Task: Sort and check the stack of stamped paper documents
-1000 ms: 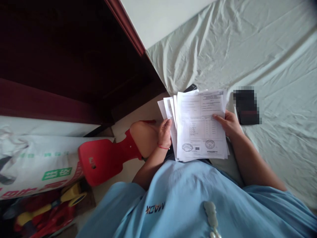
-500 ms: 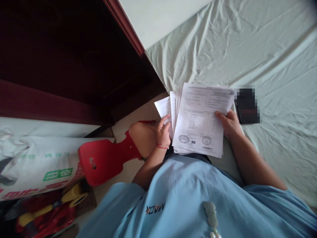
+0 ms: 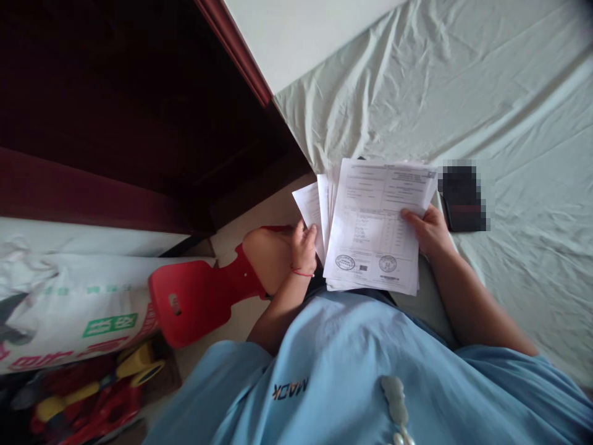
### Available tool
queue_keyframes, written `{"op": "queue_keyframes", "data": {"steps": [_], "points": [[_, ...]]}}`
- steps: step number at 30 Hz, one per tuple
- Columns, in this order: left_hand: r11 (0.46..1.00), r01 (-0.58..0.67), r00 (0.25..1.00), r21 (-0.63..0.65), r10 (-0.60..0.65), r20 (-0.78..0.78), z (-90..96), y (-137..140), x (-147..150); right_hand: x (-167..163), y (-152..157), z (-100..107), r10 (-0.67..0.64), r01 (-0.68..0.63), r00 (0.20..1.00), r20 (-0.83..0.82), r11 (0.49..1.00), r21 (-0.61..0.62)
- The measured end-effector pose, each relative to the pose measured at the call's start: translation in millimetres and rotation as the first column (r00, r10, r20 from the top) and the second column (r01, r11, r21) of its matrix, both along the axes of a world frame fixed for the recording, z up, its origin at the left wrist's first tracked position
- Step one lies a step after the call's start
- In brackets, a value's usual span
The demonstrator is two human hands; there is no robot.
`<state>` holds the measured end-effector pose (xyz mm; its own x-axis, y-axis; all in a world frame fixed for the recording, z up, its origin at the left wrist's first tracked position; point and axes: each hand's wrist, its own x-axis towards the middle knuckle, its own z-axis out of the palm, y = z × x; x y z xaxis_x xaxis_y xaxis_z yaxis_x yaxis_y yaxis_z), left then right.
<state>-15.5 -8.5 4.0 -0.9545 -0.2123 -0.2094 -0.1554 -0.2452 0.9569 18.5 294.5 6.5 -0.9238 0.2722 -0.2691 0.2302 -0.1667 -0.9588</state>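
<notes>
A stack of printed sheets of paper (image 3: 365, 228) is held above my lap, its top page carrying a table and two round stamps. My right hand (image 3: 433, 232) grips the stack's right edge, thumb on top and fingers hidden underneath. On the other side, my left hand (image 3: 304, 248), with a red string round the wrist, is closed at the edge of the sheets fanned out to the left (image 3: 311, 207). Part of its grip is hidden behind the paper.
To the right, a dark pixelated object (image 3: 464, 196) lies on the wrinkled pale bedsheet (image 3: 514, 111). Dark red wooden furniture (image 3: 139, 123) rises at the left. Below it are a red plastic seat (image 3: 192, 300), a printed white sack (image 3: 78, 309) and a red-and-yellow toy (image 3: 97, 389).
My left hand has shifted slightly left and down, its fingers moving toward the edge of the fanned sheets. The stack has dipped a little; my right hand keeps its grip.
</notes>
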Motion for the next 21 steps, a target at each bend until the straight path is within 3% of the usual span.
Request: {"op": "queue_keyframes", "data": {"steps": [8, 21], "points": [[0.997, -0.049, 0.997, -0.056, 0.052, 0.049, -4.9, 0.1, 2.2, 0.4, -1.4, 4.1, -0.010, 0.010, 1.000, 0.005, 1.000, -0.027], [1.000, 0.012, 0.997, -0.024, -0.010, 0.072, -2.3, 7.2, 1.8, 4.2, -2.6, 8.7, 0.026, -0.025, 1.000, 0.013, 0.997, -0.071]]}}
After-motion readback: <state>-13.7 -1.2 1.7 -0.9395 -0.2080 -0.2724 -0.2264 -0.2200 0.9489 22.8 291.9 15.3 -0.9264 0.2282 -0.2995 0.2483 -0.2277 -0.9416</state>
